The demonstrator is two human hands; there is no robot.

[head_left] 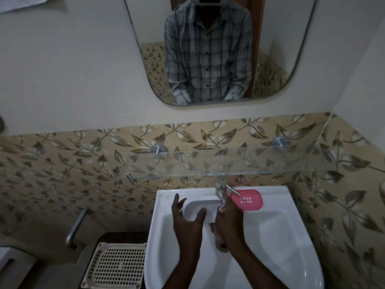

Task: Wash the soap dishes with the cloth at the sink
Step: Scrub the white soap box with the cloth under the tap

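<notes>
A white soap dish (199,207) is held over the back of the white sink (270,232), gripped from the left by my left hand (187,220) with fingers spread around its edge. My right hand (228,221) is closed on a patterned cloth (222,202) beside the dish's right end, under the chrome tap (220,185). A pink soap dish (249,199) rests on the sink's back rim, just right of the tap.
A glass shelf (229,163) juts out above the tap. A mirror (208,51) hangs on the wall. Left of the sink stand a cream perforated plastic rack (116,265) and a metal pipe handle (76,226).
</notes>
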